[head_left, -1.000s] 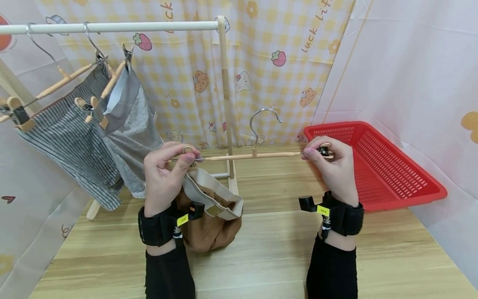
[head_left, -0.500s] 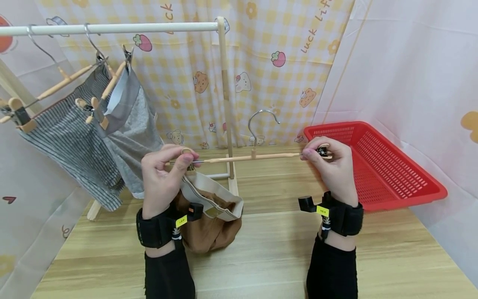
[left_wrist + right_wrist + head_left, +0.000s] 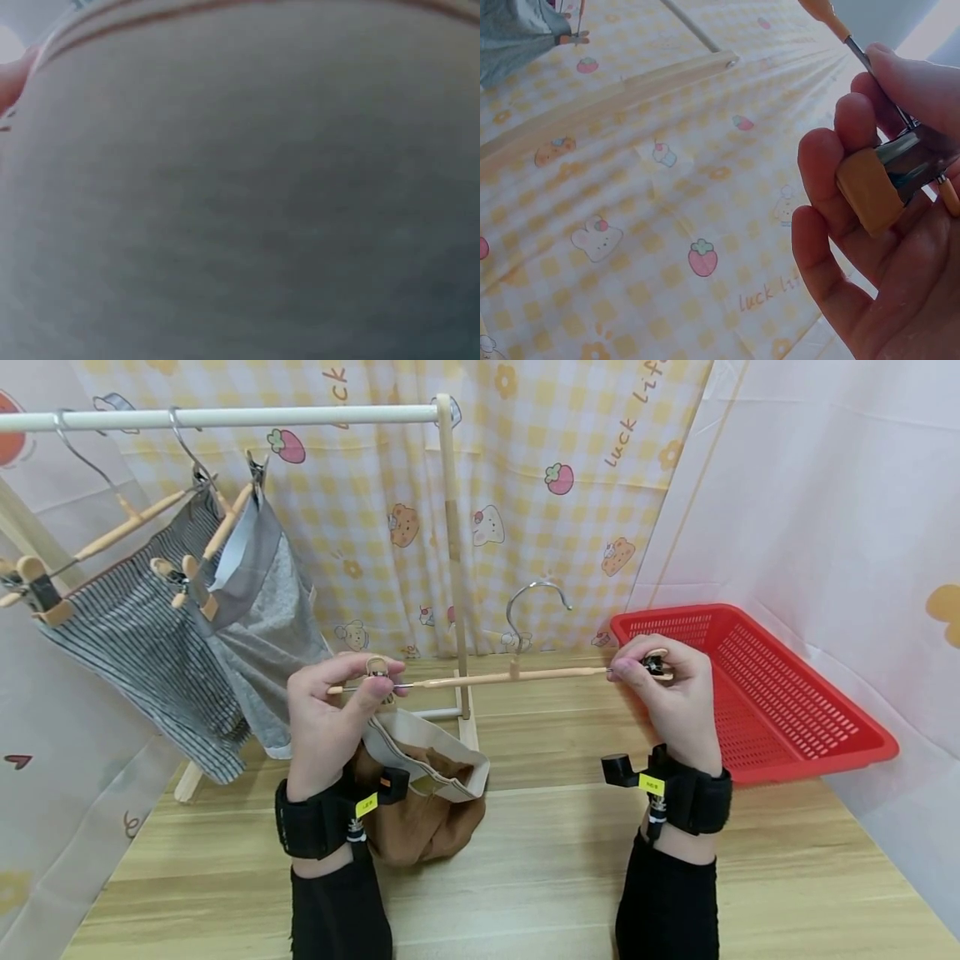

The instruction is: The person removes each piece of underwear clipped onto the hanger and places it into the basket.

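Observation:
Both hands hold a clip hanger (image 3: 495, 677) level above the table, its metal hook pointing up. My left hand (image 3: 322, 718) pinches it at the left clip (image 3: 377, 668). Brown shorts (image 3: 423, 827) with a beige waistband (image 3: 450, 768) hang below that clip, their lower part low over the table. In the left wrist view pale cloth (image 3: 240, 187) fills nearly everything. At the other end, my right hand (image 3: 671, 693) pinches the thin metal rod. In the right wrist view the right clip (image 3: 874, 191) lies within the fingers, with no cloth in it.
On the left, a rack with a white rail (image 3: 300, 416) bears striped shorts (image 3: 165, 635) and grey shorts (image 3: 262, 618) on similar hangers. A red plastic basket (image 3: 780, 677) stands at the right. A checked curtain (image 3: 555, 527) closes off the back.
The hanger's hook dips a little, then shifts slightly to the right. My left hand has dropped slightly, and more of the hanger's left tip shows. The right hand barely moves.

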`<state>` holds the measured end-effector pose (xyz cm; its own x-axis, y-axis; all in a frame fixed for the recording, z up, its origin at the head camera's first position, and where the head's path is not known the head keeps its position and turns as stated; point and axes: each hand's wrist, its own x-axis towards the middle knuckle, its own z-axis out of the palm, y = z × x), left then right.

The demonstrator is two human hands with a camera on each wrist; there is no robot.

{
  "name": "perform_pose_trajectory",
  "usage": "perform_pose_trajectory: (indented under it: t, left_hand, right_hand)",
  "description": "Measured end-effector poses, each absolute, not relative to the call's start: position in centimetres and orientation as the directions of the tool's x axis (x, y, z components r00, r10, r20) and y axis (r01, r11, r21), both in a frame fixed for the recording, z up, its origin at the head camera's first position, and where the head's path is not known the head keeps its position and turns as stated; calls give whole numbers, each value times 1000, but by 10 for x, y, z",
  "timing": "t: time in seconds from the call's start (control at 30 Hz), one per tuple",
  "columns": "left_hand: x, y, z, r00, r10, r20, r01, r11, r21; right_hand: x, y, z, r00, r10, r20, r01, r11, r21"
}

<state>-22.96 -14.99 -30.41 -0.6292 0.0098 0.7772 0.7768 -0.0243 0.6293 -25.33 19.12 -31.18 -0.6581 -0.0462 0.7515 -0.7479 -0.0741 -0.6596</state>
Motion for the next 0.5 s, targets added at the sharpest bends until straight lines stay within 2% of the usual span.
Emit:
perform_pose_trajectory:
  t: [0.17, 0.33, 0.5]
  left_hand:
    - [-230, -156, -304, -706, 130, 696, 698, -38, 715]
    - [-228, -159, -303, -720, 230, 655, 686, 89, 722]
    - [-227, -158, -302, -761, 241, 602, 645, 185, 742]
  right_hand:
    - [-254, 193, -313, -661, -29, 750, -748, -62, -661]
    - [-255, 197, -314, -658, -18, 753, -751, -57, -658]
    - [-255, 200, -315, -657, -9, 753, -752, -63, -657]
